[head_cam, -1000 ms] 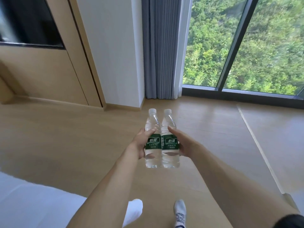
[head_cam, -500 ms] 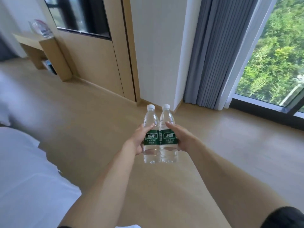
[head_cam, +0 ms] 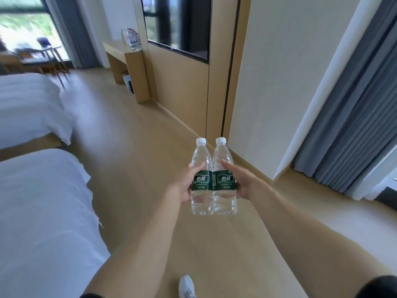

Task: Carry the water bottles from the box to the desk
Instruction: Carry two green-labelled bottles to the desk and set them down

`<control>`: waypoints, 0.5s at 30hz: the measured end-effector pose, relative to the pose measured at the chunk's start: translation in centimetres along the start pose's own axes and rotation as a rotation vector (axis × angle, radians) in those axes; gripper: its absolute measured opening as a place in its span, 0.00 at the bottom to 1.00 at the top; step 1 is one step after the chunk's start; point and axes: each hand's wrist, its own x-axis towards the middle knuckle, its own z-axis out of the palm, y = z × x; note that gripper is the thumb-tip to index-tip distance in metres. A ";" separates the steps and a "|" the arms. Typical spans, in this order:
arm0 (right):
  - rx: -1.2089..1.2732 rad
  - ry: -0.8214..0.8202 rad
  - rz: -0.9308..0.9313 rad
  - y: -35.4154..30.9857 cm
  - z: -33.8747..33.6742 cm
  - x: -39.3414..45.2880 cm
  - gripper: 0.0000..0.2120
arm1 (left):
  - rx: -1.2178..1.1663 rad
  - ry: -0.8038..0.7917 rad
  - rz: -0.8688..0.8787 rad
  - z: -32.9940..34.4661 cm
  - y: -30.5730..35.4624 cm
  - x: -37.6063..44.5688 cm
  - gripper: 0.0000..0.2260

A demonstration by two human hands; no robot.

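Two water bottles, side by side and touching, upright, white caps on top, green labels facing the camera: left bottle point(head_cam: 201, 179), right bottle point(head_cam: 224, 179). Long axes near vertical, both bottoms hanging free above the wooden floor point(head_cam: 137, 168), nothing beneath for support.

Left hand point(head_cam: 186, 186) wrapped round the outer side of the left bottle at label height, thumb lying across the front above the label. Right hand point(head_cam: 240, 182) likewise curled round the outer side of the right bottle, thumb across its shoulder. Fingers behind the bottles hidden. Each hand closed on its own bottle, the pair pressed together between them; neither hand nearer than the other, both arms stretched forward about equally.

Desk point(head_cam: 123, 54) far ahead and to the left of the bottles, against the wooden wall panel point(head_cam: 182, 87), well apart from the hands. Some clear bottles point(head_cam: 130, 38) already on its top, blurred, count not readable. Two white beds point(head_cam: 32, 104) on the left, an open strip of floor between them and the wall leading to the desk. Grey curtain point(head_cam: 354, 125) on the right.

Probably mid-carry: ahead, a walk forward and leftward, bottles kept vertical, then a set-down on bare desk top beside those already there.
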 end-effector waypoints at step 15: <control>-0.075 -0.145 -0.006 -17.4 11.2 23.3 0.28 | -0.066 0.216 0.128 -14.4 17.6 15.9 0.20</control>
